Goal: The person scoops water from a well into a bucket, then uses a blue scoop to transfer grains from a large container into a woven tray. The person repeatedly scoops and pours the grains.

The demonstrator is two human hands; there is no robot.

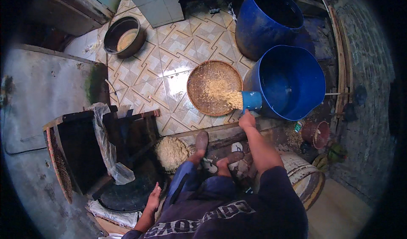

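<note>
My right hand (247, 120) reaches forward, gripping a blue plastic dipper (252, 100) by its near side. The dipper is tipped to the left, and pale yellow beans or grains (231, 99) spill from its mouth onto a round woven bamboo tray (194, 95). The tray lies on the tiled floor, with more of the pale pieces (215, 86) spread across its middle. Low on the left, my left hand (154, 196) hangs beside my leg with fingers extended, holding nothing.
Two large blue drums (316, 75) (243, 31) stand right of the tray. At the back left sits a dark basin (111, 37). A pale heap (173, 154) lies by my feet. Nearby are a draped plastic sheet (106, 141), a pinkish bucket (320, 134) and a whitish drum (292, 164).
</note>
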